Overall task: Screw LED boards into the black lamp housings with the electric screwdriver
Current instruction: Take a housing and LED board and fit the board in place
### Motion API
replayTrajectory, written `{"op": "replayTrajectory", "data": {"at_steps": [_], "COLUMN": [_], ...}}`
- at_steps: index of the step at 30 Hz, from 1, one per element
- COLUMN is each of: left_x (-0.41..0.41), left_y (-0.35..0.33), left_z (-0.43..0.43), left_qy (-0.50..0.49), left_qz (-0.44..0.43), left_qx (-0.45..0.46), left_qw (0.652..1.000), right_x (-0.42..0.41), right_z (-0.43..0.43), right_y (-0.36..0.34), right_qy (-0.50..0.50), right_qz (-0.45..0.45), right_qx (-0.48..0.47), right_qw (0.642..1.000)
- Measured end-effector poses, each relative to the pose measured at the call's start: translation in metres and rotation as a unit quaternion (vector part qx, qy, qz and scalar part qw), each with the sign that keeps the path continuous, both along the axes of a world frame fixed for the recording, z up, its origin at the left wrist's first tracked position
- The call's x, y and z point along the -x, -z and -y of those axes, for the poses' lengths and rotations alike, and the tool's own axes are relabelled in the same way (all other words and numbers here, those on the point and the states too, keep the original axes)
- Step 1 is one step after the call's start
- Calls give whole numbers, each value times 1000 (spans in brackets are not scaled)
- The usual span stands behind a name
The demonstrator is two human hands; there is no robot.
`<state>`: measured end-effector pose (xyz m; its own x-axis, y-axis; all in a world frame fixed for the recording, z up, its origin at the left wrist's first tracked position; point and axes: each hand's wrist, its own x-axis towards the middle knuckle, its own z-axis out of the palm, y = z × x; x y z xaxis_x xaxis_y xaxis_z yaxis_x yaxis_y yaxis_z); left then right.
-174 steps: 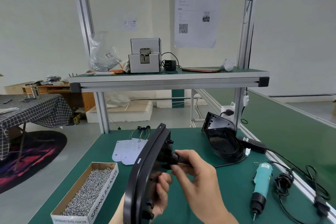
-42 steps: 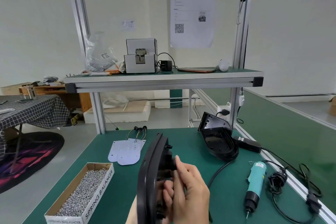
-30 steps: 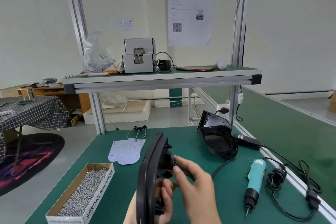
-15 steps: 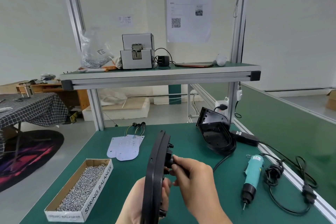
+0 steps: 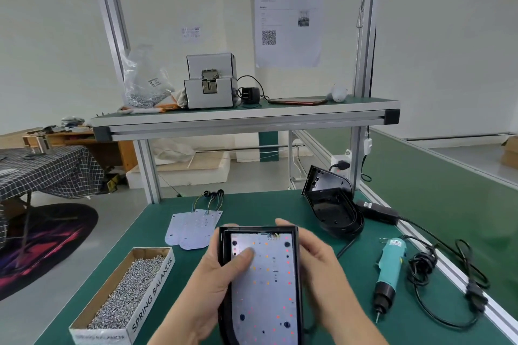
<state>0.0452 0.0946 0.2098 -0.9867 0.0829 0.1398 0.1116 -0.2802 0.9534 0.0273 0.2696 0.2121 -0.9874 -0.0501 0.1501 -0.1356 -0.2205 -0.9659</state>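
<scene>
I hold a black lamp housing (image 5: 298, 274) flat and face up over the near edge of the green bench, a pale LED board (image 5: 269, 283) lying inside it. My left hand (image 5: 215, 280) grips its left rim, thumb pressing on the board. My right hand (image 5: 322, 269) grips the right rim, fingers curled behind it. The teal electric screwdriver (image 5: 389, 269) lies on the bench to the right, untouched. Spare LED boards (image 5: 193, 227) with wires lie further back. More black housings (image 5: 333, 207) are stacked at the back right.
A cardboard box of screws (image 5: 126, 297) sits at the front left. Black cables (image 5: 448, 269) and a power adapter (image 5: 377, 211) trail along the right edge. An upper shelf (image 5: 244, 117) carries a screw feeder machine (image 5: 210, 81), a bag of screws and a phone.
The housing was held on edge with its back toward my right hand; now it is turned flat and face up, showing the LED board, with one hand on each side.
</scene>
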Motion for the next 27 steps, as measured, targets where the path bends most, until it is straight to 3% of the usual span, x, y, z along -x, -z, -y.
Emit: {"op": "replayTrajectory", "data": {"at_steps": [2,3,7,10,13,16,22,27], "left_x": [-2,-4,-17,-25,-28,-31,-34,-36], "left_y": [-5,-8,-15,-11,-6,-6,-10,-7], "left_z": [4,5,2,3,5,3,3,6], "left_qy": [-28,-37,-13,-40,-62,-80,-74,-68], "left_qz": [-64,-111,-255,-296,-332,-362,-339,-313], "left_qx": [94,154,312,357,385,397,365,387], "left_qw": [993,981,915,885,859,840,864,865], "right_x": [4,4,1,-3,-19,-24,-32,-36], "right_z": [-14,-23,-29,-36,-49,-47,-44,-38], "right_y": [-10,-14,-39,-49,-41,-37,-32,-29], "right_qy": [-59,-90,-206,-207,-252,-217,-199,-163], "right_qz": [36,29,-3,-25,-81,-123,-123,-138], "right_qx": [60,42,-206,-258,-282,-318,-287,-296], "right_qw": [996,995,956,943,922,915,929,931]}}
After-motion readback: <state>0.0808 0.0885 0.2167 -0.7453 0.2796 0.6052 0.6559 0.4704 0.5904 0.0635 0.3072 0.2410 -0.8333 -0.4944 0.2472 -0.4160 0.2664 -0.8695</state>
